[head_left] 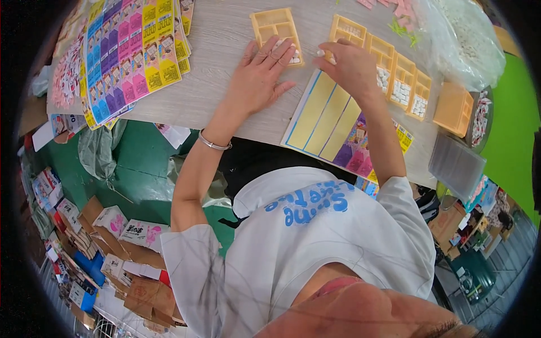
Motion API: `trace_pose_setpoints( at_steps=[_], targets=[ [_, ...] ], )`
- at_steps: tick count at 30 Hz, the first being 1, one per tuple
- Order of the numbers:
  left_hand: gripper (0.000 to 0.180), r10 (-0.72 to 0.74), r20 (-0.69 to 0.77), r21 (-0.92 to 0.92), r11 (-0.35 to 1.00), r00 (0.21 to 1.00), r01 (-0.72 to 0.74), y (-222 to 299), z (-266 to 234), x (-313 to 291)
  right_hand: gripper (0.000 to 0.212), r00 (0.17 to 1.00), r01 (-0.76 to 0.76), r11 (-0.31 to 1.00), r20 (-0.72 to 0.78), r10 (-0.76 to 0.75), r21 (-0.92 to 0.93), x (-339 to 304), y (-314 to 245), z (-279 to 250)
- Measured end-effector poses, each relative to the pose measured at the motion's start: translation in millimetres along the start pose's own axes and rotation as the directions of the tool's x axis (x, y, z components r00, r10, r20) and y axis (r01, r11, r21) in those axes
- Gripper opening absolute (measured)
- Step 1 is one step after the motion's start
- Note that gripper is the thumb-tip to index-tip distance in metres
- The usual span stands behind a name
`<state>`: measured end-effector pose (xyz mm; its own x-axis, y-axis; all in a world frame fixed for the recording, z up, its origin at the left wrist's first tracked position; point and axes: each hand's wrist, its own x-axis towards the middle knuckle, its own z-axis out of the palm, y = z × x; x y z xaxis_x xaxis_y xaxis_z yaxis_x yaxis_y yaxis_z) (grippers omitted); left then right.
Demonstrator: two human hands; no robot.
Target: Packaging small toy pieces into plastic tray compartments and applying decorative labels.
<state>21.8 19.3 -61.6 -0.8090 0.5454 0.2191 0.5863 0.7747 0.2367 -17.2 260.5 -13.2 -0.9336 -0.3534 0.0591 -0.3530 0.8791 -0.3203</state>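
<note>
My left hand (256, 84) lies with its fingers stretched out over the near part of a pale orange compartment tray (260, 21). Small white pieces (295, 57) show in that tray beside my fingertips; my fingers partly hide them. To the right, my right hand (356, 67) is closed in a pinch with a few small white pieces (322, 53) at its fingertips. It is above the table, between the single tray and a row of similar orange trays (404, 63), whose near compartments hold white pieces.
Sheets of colourful printed stickers (132, 56) are stacked at the left. A partly peeled sticker sheet (321, 115) lies under my right forearm. At the right are a clear plastic bag (468, 50) of white pieces, stacked orange trays (451, 107) and a clear plastic box (456, 158).
</note>
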Motion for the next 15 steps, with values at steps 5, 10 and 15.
trace_pose_setpoints(
  at_steps=[5, 10, 15],
  targets=[
    [0.075, 0.016, 0.024, -0.070, 0.997, 1.000, -0.015, -0.9, 1.9, 0.0, 0.023, 0.999, -0.019, 1.000, 0.027, 0.019, -0.017, 1.7, 2.8, 11.9],
    [0.074, 0.018, 0.028, -0.017, 1.000, 0.999, -0.017, -1.9, -3.9, 3.9, 0.019, 0.997, -0.042, 0.981, -0.054, 0.053, 0.191, 6.3, 5.5, 13.7],
    [0.076, -0.002, -0.053, -0.098, 0.995, 0.999, -0.003, -1.8, -8.3, 2.0, 0.018, 0.972, 0.021, 0.847, -0.209, 0.108, 0.531, 16.9, 0.8, 21.0]
  ],
)
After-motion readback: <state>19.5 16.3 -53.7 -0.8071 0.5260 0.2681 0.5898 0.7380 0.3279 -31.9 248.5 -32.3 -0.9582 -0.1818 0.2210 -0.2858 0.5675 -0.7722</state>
